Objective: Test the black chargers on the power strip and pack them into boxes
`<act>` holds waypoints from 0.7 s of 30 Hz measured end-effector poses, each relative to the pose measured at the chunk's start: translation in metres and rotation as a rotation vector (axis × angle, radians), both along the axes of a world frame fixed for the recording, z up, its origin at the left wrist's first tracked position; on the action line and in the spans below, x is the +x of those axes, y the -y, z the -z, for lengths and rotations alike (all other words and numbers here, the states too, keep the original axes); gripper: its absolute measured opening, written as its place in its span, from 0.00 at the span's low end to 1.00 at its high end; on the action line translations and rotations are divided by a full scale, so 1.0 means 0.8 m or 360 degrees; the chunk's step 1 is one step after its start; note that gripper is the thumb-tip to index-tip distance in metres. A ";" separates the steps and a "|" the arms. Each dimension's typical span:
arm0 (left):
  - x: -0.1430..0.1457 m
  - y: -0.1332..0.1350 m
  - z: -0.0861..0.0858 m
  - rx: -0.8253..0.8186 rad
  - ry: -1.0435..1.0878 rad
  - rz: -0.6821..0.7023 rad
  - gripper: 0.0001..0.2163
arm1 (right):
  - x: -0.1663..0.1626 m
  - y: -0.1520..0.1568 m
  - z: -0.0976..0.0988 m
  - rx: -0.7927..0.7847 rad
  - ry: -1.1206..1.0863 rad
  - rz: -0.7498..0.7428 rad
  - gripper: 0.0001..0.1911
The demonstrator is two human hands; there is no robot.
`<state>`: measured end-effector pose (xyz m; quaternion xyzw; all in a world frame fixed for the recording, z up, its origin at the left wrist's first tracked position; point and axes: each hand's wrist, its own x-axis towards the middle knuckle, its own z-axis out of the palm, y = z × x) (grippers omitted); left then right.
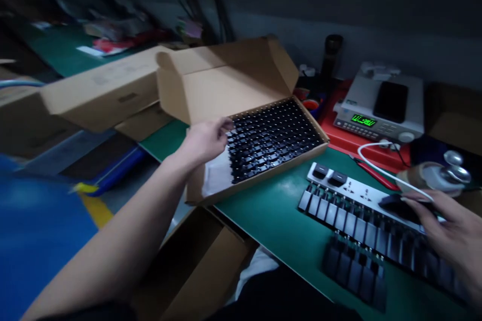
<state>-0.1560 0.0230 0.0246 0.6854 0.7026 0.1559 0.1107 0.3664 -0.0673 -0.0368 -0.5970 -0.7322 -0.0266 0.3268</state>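
A person's left hand [205,141] is held over an open corrugated cardboard box [226,93] on a green-topped workbench [271,223], the hand half open with fingers loosely together and nothing visible in it, its fingertips [228,124] at the edge of tight rows of small black parts [276,140] that fill the box, with a white sheet [215,176] beside them. To the right of the box, the person's right hand [446,230] lies with fingers spread over a dark object [399,209] on a white socket strip [357,198]; whether the hand grips it cannot be told. Black block-shaped parts [348,223] line the strip's near edge, and a separate row of similar blocks [354,272] sits nearer the bench edge. Beyond the box stands a bench instrument [376,110] with a green digital readout, a black phone [391,101] on top, on a red mat [341,133]. A white cable [384,153] and a red-handled tool [374,173] lie to the box's right, while a second cardboard box [101,88] sits to its left.
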 end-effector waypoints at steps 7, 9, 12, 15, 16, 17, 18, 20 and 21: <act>0.187 0.129 0.085 0.0004 0.0124 0.0936 0.31 | -0.012 0.007 -0.017 -0.0038 -0.0027 -0.0180 0.06; 0.219 0.143 0.125 0.0111 0.0074 0.0809 0.29 | -0.010 0.013 -0.022 -0.0066 -0.0169 -0.0179 0.04; 0.229 0.154 0.163 0.0285 0.0174 0.0670 0.20 | 0.007 0.022 -0.029 -0.0157 -0.0567 -0.0042 0.04; 0.207 0.161 0.171 0.0311 0.0389 0.0658 0.18 | 0.028 0.030 -0.030 -0.0217 -0.0704 0.0038 0.05; 0.198 0.162 0.166 0.0300 0.0469 0.0632 0.17 | 0.032 0.032 -0.029 -0.0236 -0.0650 0.0010 0.04; 0.190 0.163 0.158 0.0297 0.0545 0.0605 0.16 | 0.035 0.034 -0.028 -0.0250 -0.0565 -0.0033 0.04; 0.185 0.162 0.147 0.0310 0.0607 0.0591 0.15 | 0.037 0.035 -0.027 -0.0259 -0.0465 -0.0080 0.04; 0.186 0.155 0.117 0.0406 0.0646 0.0659 0.15 | 0.035 0.035 -0.026 -0.0238 -0.0282 -0.0159 0.04; 0.192 0.148 0.100 0.0471 0.0612 0.0761 0.15 | 0.034 0.035 -0.026 -0.0215 -0.0210 -0.0184 0.04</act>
